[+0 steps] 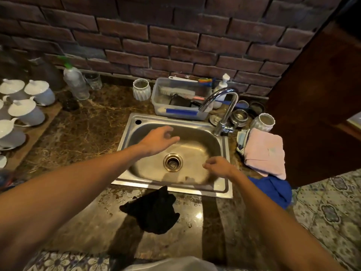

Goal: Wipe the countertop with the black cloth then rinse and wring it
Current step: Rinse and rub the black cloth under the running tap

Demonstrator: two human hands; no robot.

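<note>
- We see the left hand (159, 140) and right hand (218, 166) over the sink (220, 187), fingers loosely curled, holding nothing.
- The black cloth (154, 211) lies crumpled on the countertop (84, 130), at 6 o'clock from the sink.
- We can read no writing.

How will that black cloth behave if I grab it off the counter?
The black cloth lies crumpled in uneven folds, so it will likely go limp and drape. Wet patches on the countertop beside it suggest it may be damp, probably heavier than it looks and clinging slightly.
</note>
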